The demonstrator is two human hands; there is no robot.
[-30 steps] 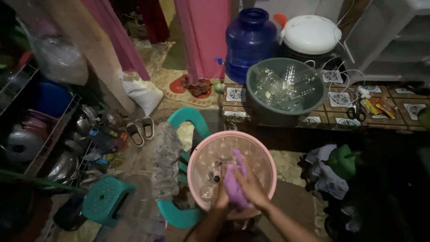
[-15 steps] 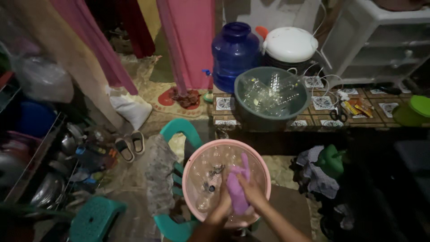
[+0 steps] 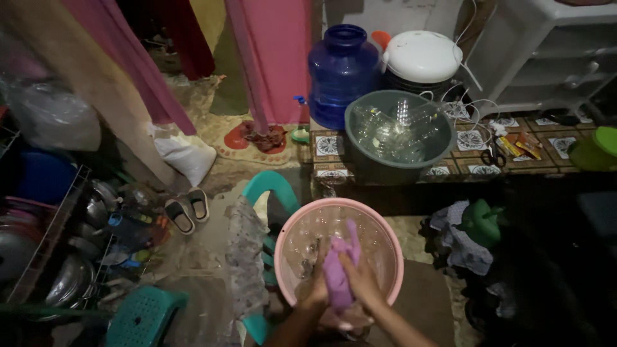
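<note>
I see both hands over the round pink plastic basin [image 3: 385, 247]; left hand [image 3: 316, 283] and right hand [image 3: 364, 283] wrap tight around a purple cloth [image 3: 337, 273] (held upright between them); grey-green basin of clear bottles [image 3: 398, 132] sits beyond, well apart.

Open room inside the pink basin [image 3: 385, 238] beyond the cloth [image 3: 339, 276]; teal chair back [image 3: 268, 186] just left
</note>
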